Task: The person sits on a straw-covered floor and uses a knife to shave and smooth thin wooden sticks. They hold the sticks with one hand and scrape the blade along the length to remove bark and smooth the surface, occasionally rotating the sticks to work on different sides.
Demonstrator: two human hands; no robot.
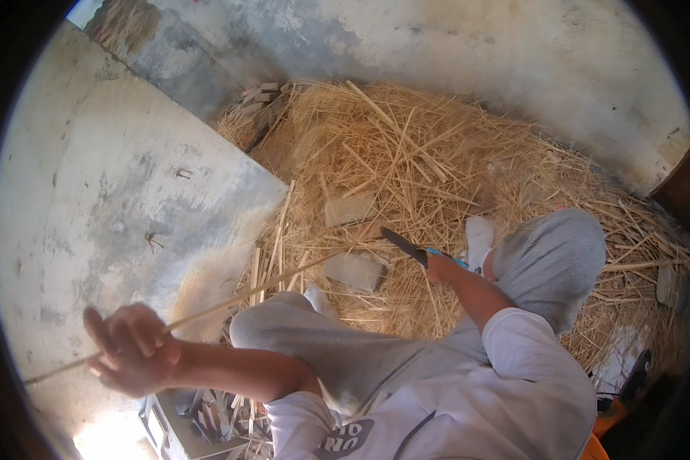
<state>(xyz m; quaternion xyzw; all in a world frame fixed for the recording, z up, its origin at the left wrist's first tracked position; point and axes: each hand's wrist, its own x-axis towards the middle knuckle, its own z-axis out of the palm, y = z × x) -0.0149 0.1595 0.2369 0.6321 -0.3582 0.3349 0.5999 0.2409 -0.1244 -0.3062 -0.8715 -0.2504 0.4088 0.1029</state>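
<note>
Two hands occupied | left hand (136,353) gripped long thin tan strip (238,297) | right hand (441,268) clenched black-bladed blue-handled knife (404,245) | strip slanted forward-right from left hand toward blade; contact unclear

Your left hand (136,350), slightly blurred, grips a long thin strip (245,296) slanting toward 2 pale blocks (358,271) on the floor. Your right hand (441,269) holds a dark-bladed knife (401,244) with a blue handle, its tip just beside the blocks. Tangled straw-coloured strips (414,146) spread before you, against the stained wall (514,54).
</note>
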